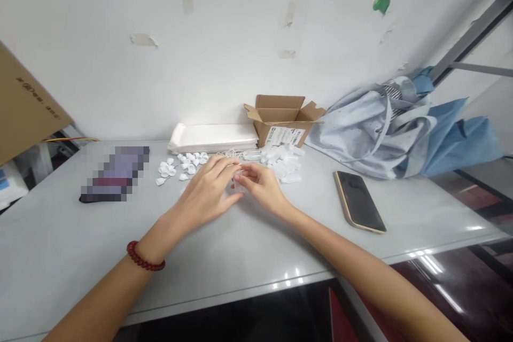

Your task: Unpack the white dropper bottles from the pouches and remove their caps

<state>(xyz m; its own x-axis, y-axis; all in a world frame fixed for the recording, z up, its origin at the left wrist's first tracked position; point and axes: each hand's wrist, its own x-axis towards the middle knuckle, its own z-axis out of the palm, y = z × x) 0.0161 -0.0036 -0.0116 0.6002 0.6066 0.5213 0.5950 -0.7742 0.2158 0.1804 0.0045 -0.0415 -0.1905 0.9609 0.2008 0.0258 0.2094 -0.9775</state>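
My left hand [208, 189], with a red beaded bracelet at the wrist, reaches over the middle of the grey table, its fingers stretched and thumb apart beside a small clear item [238, 186]. My right hand [262, 184] pinches that clear piece between thumb and fingers; its shape is mostly hidden. Small white pieces [166, 169] lie scattered beyond my left hand. A heap of translucent plastic pieces [282, 160] sits just behind my right hand, with some thin pale string [232, 154] to its left.
An open cardboard box [280, 123] and a stack of white sleeves [214, 137] stand by the wall. A phone [359, 201] lies right, a blurred flat object [116, 173] left. Blue cloth [372, 128] is heaped back right. The grey table [224, 256] has its edge near me.
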